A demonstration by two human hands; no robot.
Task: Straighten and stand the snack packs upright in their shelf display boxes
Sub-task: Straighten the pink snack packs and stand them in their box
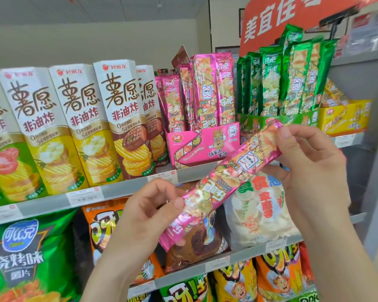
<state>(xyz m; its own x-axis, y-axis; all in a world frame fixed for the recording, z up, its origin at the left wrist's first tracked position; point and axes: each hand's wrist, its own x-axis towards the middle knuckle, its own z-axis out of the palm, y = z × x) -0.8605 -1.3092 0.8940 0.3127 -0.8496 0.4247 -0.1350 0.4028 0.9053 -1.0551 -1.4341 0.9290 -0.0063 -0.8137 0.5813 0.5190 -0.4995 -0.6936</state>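
Both hands have a long pink snack pack point(222, 184) held slantwise in the air, out in front of the shelf edge point(122, 188). Left hand point(148, 212) pinches its lower end, right hand point(308, 162) grips the upper end, just below the pink display box point(203, 144) where other pink packs stand upright.

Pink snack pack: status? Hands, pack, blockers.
Left hand grips lower end, right hand pinches upper end. Long pink foil snack pack tilted diagonally, outside pink cardboard display box. Nothing visible between them.
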